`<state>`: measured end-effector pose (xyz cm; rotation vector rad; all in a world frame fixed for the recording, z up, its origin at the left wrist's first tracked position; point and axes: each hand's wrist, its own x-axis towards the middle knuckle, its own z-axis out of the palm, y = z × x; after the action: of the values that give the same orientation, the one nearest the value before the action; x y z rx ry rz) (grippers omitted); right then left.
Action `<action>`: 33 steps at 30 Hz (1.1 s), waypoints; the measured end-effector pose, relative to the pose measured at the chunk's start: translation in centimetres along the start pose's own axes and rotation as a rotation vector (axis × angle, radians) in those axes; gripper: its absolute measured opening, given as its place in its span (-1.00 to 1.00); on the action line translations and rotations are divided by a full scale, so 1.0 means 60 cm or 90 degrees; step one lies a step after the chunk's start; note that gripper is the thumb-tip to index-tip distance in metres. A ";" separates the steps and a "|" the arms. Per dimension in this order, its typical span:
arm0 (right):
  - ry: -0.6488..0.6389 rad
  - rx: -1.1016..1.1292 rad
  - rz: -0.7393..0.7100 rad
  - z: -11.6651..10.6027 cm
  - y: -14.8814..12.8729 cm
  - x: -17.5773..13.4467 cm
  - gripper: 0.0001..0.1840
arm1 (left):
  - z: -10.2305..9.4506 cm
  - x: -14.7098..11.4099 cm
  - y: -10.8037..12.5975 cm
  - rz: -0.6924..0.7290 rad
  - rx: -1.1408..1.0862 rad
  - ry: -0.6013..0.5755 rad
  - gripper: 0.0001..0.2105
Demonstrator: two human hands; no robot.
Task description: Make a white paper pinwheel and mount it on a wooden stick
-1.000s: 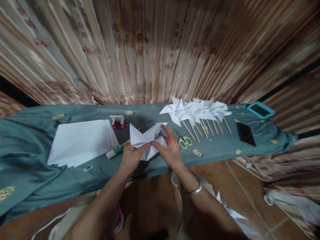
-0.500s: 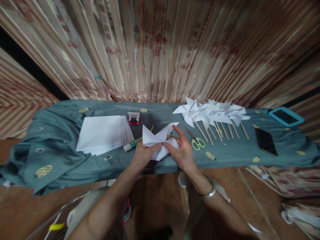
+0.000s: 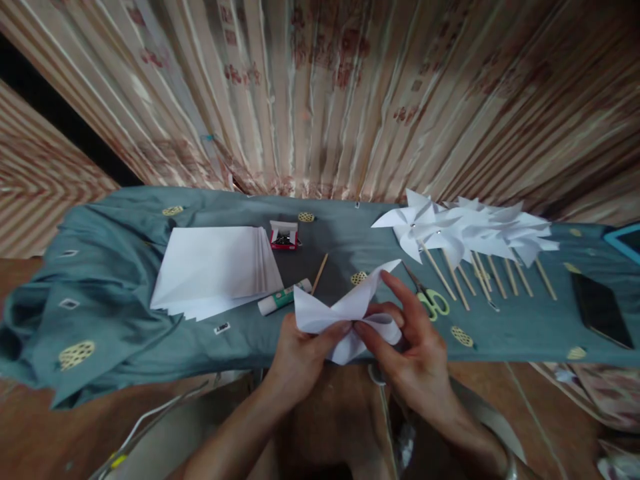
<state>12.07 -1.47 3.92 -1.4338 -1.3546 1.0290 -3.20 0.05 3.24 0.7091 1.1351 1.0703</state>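
The paper pinwheel (image 3: 315,313) is held up between your two grips, just right of the glue stick (image 3: 285,297) and a little nearer you. Your left grip (image 3: 300,357) is pinched narrow on the folded paper, thumb at the middle; your right grip (image 3: 420,350) has its thumb there too, with a forefinger raised against one blade. The fingers underneath are hidden. Expect almost no weight, some spring in the curled blades, and paper that creases or tears easily and may slide slightly under dry skin. The gathered middle looks the safest place to hold; go lightly on the thin points.

The glue stick has a green label, but you cannot read its print here. A thin wooden stick (image 3: 320,272) lies at its right end. Left of it you have a stack of white paper (image 3: 210,267); behind it, an open red box (image 3: 284,237), no lettering legible. Well to its right are the scissors (image 3: 431,297), the mounted pinwheels (image 3: 475,230) and a dark phone (image 3: 603,310), no brand showing. The cloth (image 3: 125,267) over the desk has small printed patches, too tiny to read.
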 end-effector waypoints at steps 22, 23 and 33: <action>-0.113 0.117 0.040 -0.006 0.007 0.059 -0.63 | -0.012 0.017 0.005 0.045 0.016 0.105 -0.68; -0.140 0.131 0.069 -0.005 0.008 0.061 -0.63 | -0.009 0.015 0.002 0.051 0.014 0.094 -0.68; -0.127 0.181 0.176 -0.014 0.017 0.046 -0.63 | 0.009 0.008 -0.023 0.048 -0.006 0.037 -0.69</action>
<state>13.31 1.21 3.14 -1.3528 -1.1091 1.5149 -2.24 0.05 2.02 0.7223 1.1605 1.1654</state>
